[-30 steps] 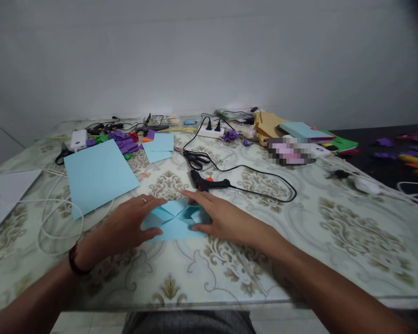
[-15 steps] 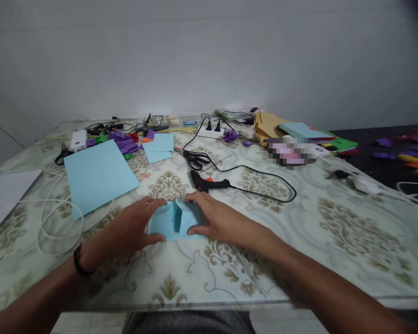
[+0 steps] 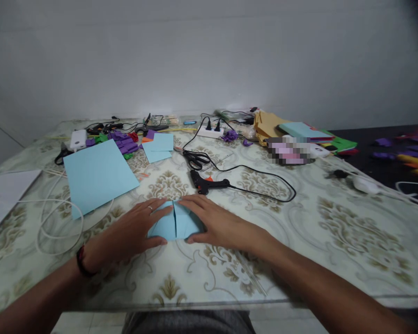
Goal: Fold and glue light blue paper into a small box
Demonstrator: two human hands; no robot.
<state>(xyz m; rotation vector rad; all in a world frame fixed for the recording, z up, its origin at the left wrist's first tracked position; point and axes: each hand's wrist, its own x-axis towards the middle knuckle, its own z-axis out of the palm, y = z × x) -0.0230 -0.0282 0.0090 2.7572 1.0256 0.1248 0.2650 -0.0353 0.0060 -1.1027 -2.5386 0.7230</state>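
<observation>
A small sheet of light blue paper [image 3: 164, 227] lies on the table in front of me, its two side flaps folded in to a narrow slit at the middle. My left hand [image 3: 139, 222] grips its left side, fingers across the far part and thumb at the near edge. On the right side my right hand [image 3: 212, 220] holds it likewise, fingertips on the flap near the slit. Just beyond the paper lies a black glue gun [image 3: 209, 182] with an orange trigger. Parts of the paper are hidden under my fingers.
A large blue sheet [image 3: 99, 174] and a white cable [image 3: 57, 237] lie to the left. Farther back are scissors [image 3: 197, 160], blue squares [image 3: 158, 150], purple paper pieces [image 3: 123, 141] and a power strip [image 3: 211, 131]. Yellow paper [image 3: 270, 125] and stacked sheets occupy the back right.
The right flap, raised before, now lies flatter and the gap between the flaps has narrowed to a slit. My fingers have moved inward over the paper.
</observation>
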